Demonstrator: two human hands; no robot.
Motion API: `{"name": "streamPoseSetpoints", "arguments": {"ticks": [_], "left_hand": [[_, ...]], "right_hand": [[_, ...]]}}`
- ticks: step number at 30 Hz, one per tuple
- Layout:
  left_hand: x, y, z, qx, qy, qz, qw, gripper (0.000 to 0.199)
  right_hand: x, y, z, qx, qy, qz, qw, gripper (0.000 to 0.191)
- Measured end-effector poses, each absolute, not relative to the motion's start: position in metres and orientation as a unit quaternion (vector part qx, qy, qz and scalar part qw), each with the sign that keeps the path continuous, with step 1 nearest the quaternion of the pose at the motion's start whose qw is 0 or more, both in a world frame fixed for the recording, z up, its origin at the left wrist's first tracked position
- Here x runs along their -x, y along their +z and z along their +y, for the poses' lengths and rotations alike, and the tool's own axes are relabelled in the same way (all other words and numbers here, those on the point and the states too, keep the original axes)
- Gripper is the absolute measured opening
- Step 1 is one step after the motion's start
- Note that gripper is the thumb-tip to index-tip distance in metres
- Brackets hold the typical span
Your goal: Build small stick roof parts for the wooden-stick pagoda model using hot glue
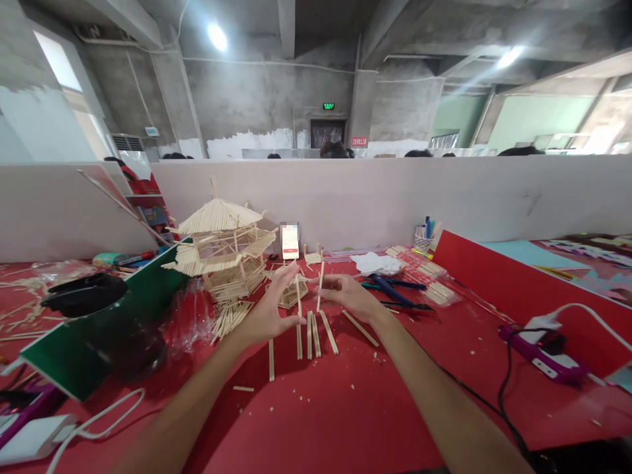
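My left hand [273,306] is closed on a thin wooden stick [299,295], held nearly upright between thumb and fingers. A second wooden stick [320,289], also close to upright, is pinched by the fingers of my right hand [349,296]. Below the hands, several loose sticks [310,336] lie side by side on the red tabletop, with another stick [360,328] slanting off to the right. Partly hidden behind my hands sits a small stick-built frame [291,294]. Left of my left hand stands a tiered pagoda model [222,250] made of sticks, beside a pile of sticks [231,320].
Blue-handled pliers [397,289], white tissue [376,263] and bagged sticks [429,280] lie to the right. A lit phone [291,241] leans at the back partition. A black-lidded container [113,322] stands left, by a green board [54,359]. A purple power strip [543,359] with cables is at right.
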State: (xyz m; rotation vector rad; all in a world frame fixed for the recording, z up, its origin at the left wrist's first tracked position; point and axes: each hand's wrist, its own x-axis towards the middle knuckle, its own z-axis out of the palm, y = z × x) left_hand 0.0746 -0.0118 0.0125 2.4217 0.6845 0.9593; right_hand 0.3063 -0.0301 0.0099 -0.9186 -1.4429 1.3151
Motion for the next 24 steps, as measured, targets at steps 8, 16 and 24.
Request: {"name": "streamPoseSetpoints", "arguments": {"ticks": [8,16,24], "left_hand": [[-0.076,0.007,-0.011,-0.905,0.299,0.241,0.184,0.096],[-0.079,0.007,-0.014,-0.902,0.29,0.261,0.186,0.098],[-0.08,0.005,-0.012,-0.911,0.286,0.256,0.153,0.1]], "right_hand": [[-0.294,0.0,-0.027,0.349,0.591,-0.561,0.463,0.052],[-0.289,-0.001,-0.028,0.343,0.585,-0.559,0.476,0.047],[-0.285,0.002,-0.031,0.34,0.586,-0.56,0.477,0.045]]}}
